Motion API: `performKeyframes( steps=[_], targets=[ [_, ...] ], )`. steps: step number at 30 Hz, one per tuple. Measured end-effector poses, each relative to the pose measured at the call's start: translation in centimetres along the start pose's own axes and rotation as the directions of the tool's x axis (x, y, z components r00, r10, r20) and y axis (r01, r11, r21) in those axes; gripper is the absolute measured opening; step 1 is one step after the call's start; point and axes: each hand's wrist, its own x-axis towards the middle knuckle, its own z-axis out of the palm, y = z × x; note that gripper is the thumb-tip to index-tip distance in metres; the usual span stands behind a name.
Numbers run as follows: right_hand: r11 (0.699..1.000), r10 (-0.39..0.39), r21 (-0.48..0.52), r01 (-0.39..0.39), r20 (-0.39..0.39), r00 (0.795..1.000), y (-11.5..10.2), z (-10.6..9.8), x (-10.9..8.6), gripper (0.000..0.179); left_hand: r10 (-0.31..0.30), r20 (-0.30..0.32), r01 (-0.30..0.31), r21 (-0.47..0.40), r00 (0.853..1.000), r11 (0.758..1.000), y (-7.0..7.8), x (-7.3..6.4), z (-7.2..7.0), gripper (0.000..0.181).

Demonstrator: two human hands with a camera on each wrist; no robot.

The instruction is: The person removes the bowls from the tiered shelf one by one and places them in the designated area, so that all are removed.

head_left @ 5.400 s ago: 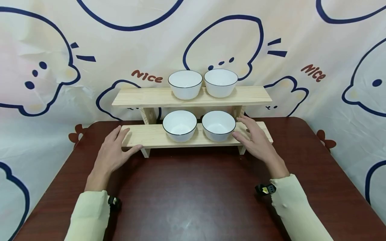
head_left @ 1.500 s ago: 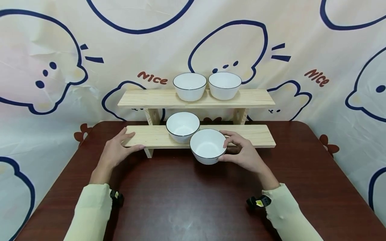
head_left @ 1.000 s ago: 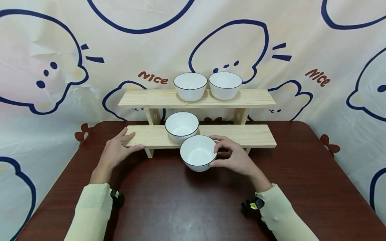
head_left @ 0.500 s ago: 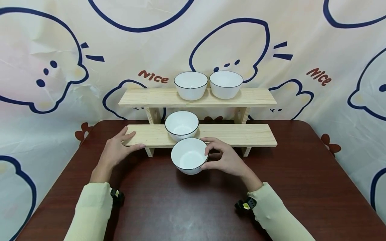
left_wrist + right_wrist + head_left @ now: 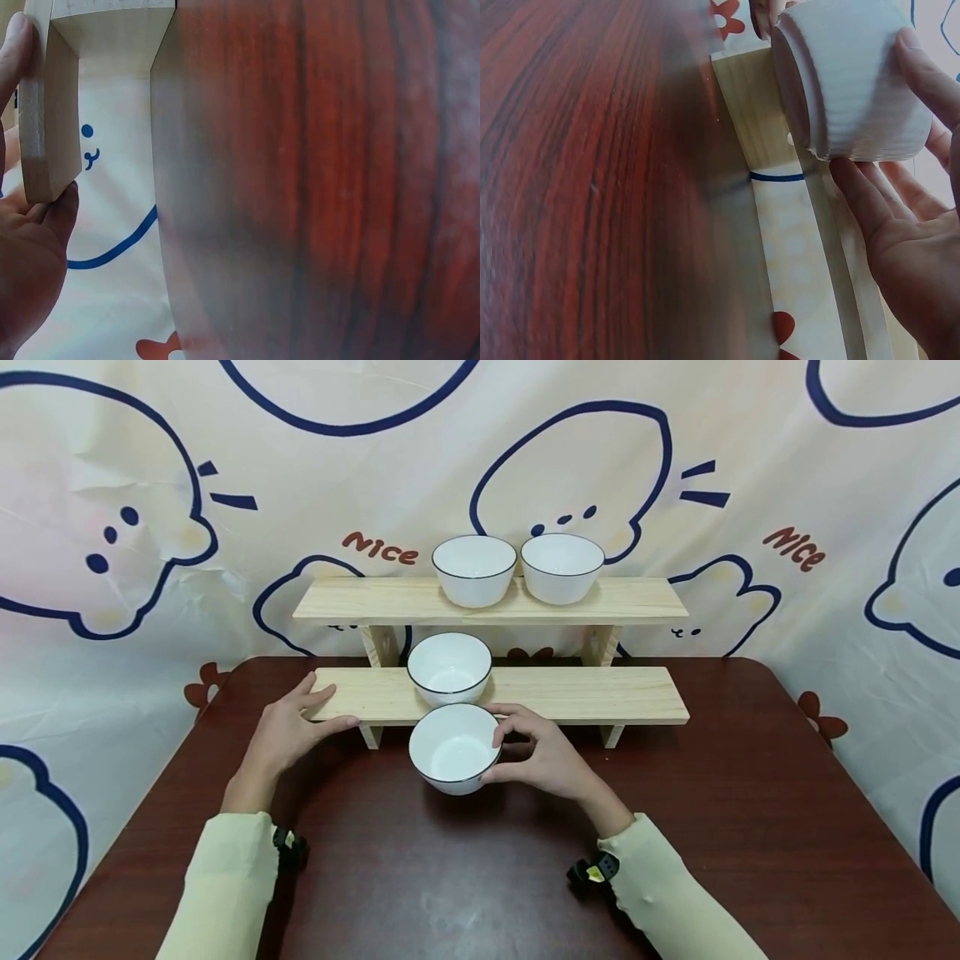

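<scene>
My right hand [image 5: 542,753] pinches the right side of a white bowl [image 5: 454,745] with a dark rim. This bowl is held in front of the lower board, above the table; the right wrist view shows the ribbed outside of the bowl [image 5: 855,82] between thumb and fingers. My left hand [image 5: 281,733] grips the left end of the two-tier wooden shelf [image 5: 577,695], thumb at the front edge. In the left wrist view, fingers wrap the board's end [image 5: 37,127]. Another white bowl [image 5: 450,664] stands on the lower tier, directly behind the held one.
Two more white bowls stand side by side on the upper tier [image 5: 345,599]: a left bowl [image 5: 474,568] and a right bowl [image 5: 562,567]. The dark brown table [image 5: 450,877] extends in front. A patterned cloth [image 5: 390,485] hangs behind and at both sides.
My right hand has taken the right bowl off the lower tier, brought it forward, then moved it left to in front of the other bowl. My left hand stays at the shelf's end.
</scene>
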Motion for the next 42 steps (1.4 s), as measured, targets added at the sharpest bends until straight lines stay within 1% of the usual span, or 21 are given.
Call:
performKeyframes(
  steps=[5, 9, 21, 27, 32, 34, 36, 42],
  targets=[
    [1.000, 0.012, 0.009, -0.012, 0.002, 1.000, 0.1, 0.5, 0.3, 0.035, -0.006, 0.006, 0.006, 0.000, 1.000, 1.000, 0.1, 0.0, 0.1, 0.100],
    [1.000, 0.004, 0.016, -0.004, 0.008, 1.000, 0.4, 1.0, 0.6, 0.035, -0.015, 0.006, 0.015, 0.000, 1.000, 1.000, 0.0, -0.1, 0.0, 0.099],
    [0.998, 0.001, -0.068, -0.001, 0.003, 1.000, 0.5, 3.0, 1.3, 0.038, -0.020, -0.001, 0.020, -0.014, 1.000, 1.000, 0.0, -0.1, 0.0, 0.099],
    [0.997, 0.032, -0.073, -0.030, 0.038, 0.999, 0.2, 3.9, 1.8, 0.036, -0.024, -0.001, 0.024, -0.013, 1.000, 1.000, 0.1, 0.0, -0.1, 0.100],
    [0.995, 0.076, -0.066, -0.072, 0.067, 0.995, -0.1, 4.5, 2.2, 0.036, -0.006, -0.010, 0.006, -0.030, 1.000, 1.000, 0.0, 0.1, 0.0, 0.100],
    [0.994, 0.083, -0.081, -0.077, 0.070, 0.994, -0.2, 4.7, 2.3, 0.037, 0.006, -0.016, -0.006, -0.036, 1.000, 0.999, -0.1, 0.1, 0.0, 0.099],
    [0.992, 0.081, -0.102, -0.073, 0.070, 0.994, -0.2, 5.0, 2.4, 0.038, 0.016, -0.018, -0.017, -0.038, 1.000, 0.999, -0.1, 0.1, 0.0, 0.098],
    [0.990, 0.068, -0.132, -0.059, 0.069, 0.995, 0.1, 5.8, 2.6, 0.039, 0.014, -0.011, -0.014, -0.037, 1.000, 0.999, 0.0, 0.0, -0.1, 0.097]
  ],
)
